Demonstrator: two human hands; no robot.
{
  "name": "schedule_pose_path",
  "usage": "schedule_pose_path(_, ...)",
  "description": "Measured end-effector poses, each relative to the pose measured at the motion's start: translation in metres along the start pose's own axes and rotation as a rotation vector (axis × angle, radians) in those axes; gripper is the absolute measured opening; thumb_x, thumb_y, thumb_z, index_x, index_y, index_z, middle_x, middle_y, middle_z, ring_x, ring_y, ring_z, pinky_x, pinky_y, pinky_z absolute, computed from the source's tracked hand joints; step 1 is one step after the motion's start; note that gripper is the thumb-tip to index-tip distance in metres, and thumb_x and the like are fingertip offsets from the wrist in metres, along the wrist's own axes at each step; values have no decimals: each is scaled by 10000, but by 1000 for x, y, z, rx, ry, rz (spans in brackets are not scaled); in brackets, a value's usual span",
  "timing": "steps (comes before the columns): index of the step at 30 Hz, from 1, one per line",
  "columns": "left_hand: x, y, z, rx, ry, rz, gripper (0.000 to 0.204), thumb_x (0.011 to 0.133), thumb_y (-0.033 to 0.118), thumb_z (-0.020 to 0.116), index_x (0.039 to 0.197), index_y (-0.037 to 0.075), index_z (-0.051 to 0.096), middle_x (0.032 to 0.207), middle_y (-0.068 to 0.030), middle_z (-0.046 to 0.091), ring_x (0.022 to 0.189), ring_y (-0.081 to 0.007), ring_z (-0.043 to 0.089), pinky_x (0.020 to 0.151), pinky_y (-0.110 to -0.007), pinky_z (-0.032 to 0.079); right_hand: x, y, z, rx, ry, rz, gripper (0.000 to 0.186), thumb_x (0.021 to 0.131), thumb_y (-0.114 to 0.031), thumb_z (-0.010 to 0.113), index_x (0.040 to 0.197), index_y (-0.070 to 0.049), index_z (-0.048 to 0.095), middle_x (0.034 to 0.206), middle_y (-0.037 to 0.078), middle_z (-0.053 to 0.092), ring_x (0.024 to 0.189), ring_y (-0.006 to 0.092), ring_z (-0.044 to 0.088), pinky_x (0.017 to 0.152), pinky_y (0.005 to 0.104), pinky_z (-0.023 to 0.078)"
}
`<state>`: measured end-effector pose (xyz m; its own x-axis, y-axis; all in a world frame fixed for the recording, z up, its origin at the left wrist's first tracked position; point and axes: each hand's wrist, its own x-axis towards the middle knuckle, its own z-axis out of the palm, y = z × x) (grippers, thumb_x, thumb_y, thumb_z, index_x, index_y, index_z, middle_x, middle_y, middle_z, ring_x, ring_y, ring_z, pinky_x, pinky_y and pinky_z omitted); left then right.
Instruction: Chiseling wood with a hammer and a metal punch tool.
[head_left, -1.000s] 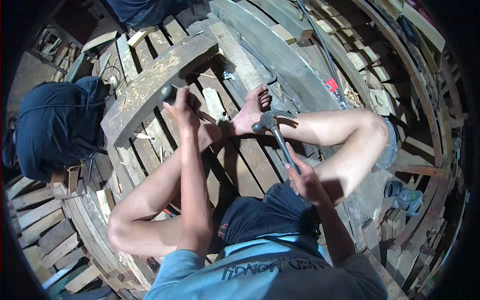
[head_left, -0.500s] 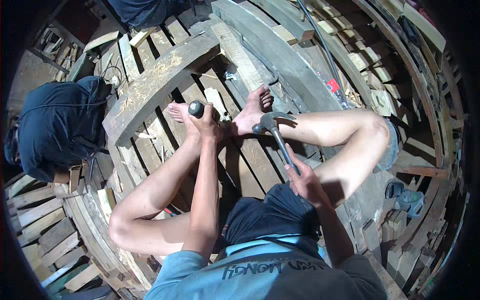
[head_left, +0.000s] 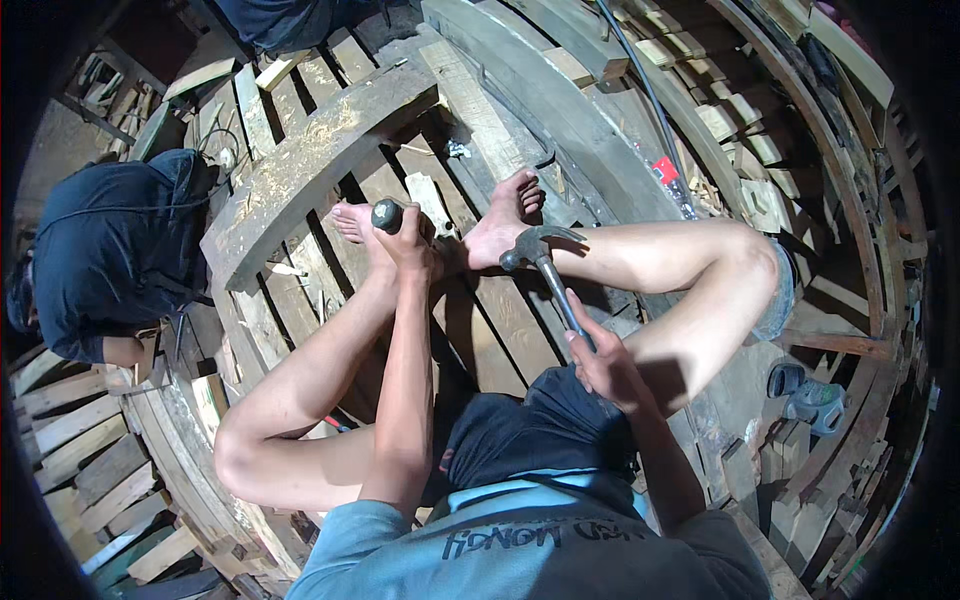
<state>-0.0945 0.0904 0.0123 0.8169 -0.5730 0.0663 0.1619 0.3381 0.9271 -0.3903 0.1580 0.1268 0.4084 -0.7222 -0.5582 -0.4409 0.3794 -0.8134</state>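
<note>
My left hand (head_left: 408, 250) is closed round a dark tool handle (head_left: 387, 215) with a round, pale-centred end turned up toward me. The rest of that tool is hidden below the fist, between my bare feet. My right hand (head_left: 607, 365) grips a claw hammer (head_left: 545, 262) low on its shaft. The steel head hangs over my right shin, apart from the other tool, its claw pointing right. Ahead of my left foot lies a thick curved timber (head_left: 300, 170) strewn with shavings. A pale wood offcut (head_left: 428, 200) rests on the slats beside my left hand.
I sit with bent legs on a slatted wooden floor (head_left: 500, 335). At the left a person in dark clothes (head_left: 120, 250) bends over; another (head_left: 280, 20) is at the top. Long curved planks (head_left: 560, 110) lie ahead right, stacked boards (head_left: 90, 450) at lower left, shoes (head_left: 815, 402) at right.
My left fist and its tool have shifted very slightly left. The hammer has moved a little left too. Both grips stay the same. The person at the left shifted a bit.
</note>
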Motion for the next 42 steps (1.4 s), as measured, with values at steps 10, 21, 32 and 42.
schedule_pose_path(10,-22,13,10,-155,-20,-93,197,775,24,621,719,84,442,550,41,416,414,-63,389,371,-228,321,-2,-27,-2,-155,-33,21,537,947,-165,468,1453,-157,286,747,122,601,638,144,593,641,285,488)
schedule_pose_path(21,-30,14,16,-23,-180,35,124,763,75,660,846,16,588,686,-4,573,584,-85,535,519,-240,422,13,-111,13,-452,-124,-658,484,920,-143,528,1383,-87,401,1226,246,539,1170,348,520,971,337,391)
schedule_pose_path(32,-32,22,23,226,-186,66,138,756,89,650,727,29,529,597,-7,552,519,-86,507,495,-250,417,5,-158,12,-555,29,-872,460,893,-86,505,1348,-105,438,882,234,613,766,395,615,690,423,491)
schedule_pose_path(42,-23,-14,2,187,-206,0,149,756,94,658,731,16,533,638,-23,563,580,-107,539,558,-258,447,9,-147,4,-389,81,-843,563,891,-65,490,1424,-163,337,1004,279,609,873,410,621,732,438,500)
